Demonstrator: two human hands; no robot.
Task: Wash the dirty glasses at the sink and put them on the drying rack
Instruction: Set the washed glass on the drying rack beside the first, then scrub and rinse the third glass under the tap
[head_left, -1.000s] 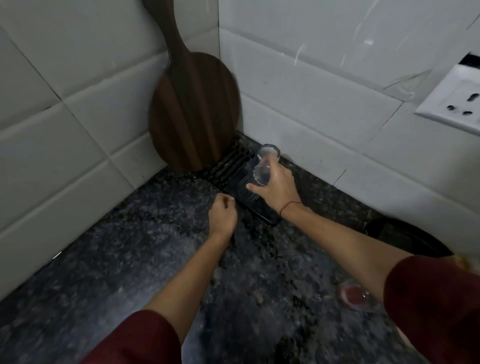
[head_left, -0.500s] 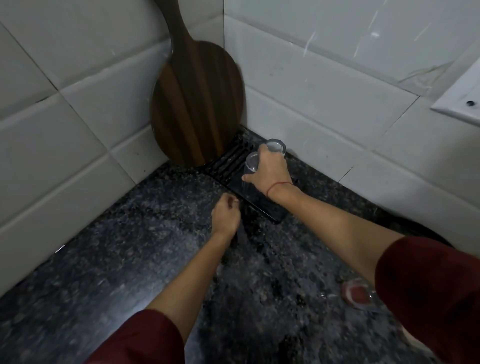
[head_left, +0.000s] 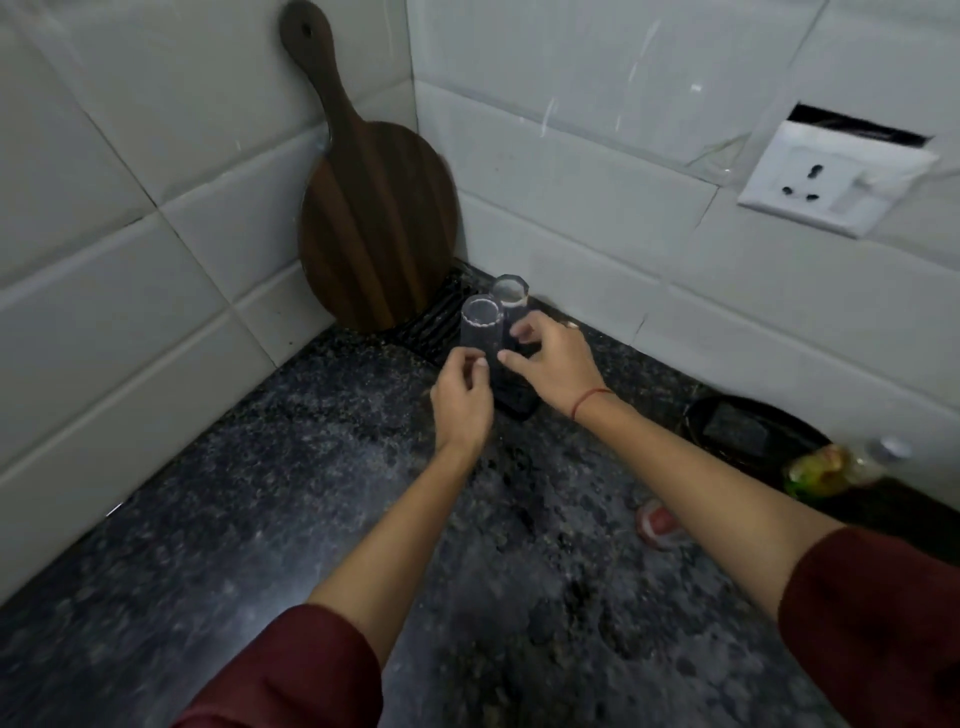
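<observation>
Glasses, two of them, stand side by side on the dark ribbed drying rack (head_left: 434, 325) in the corner, the front glass (head_left: 480, 327) touching or just shy of the rear glass (head_left: 510, 297), with the wooden cutting board (head_left: 374, 223) leaning on the wall just behind. Which end is up on either one, I can't tell. Your left hand (head_left: 462, 402) sits at the foot of the front glass, its fingers (head_left: 470, 364) loosely curled with the tips right at the base; whether they actually pinch it or only brush it, I can't make out. Your right hand (head_left: 558, 364) is on the other side, fingers apart and relaxed, thumb tip at the same base, wrapped round nothing. This looks like the settling step: the glass is down and wants squaring up. Nudge low, at the base, not up at the rim, or it will tip into its neighbour. Leave a sliver of air between the two so they drain and don't clink. Check that it sits flat across the ribs, then lift both hands straight back. One small red-tinted glass (head_left: 658, 522) waits on the speckled surface (head_left: 311, 467) by your right forearm, likely next for the sink.
</observation>
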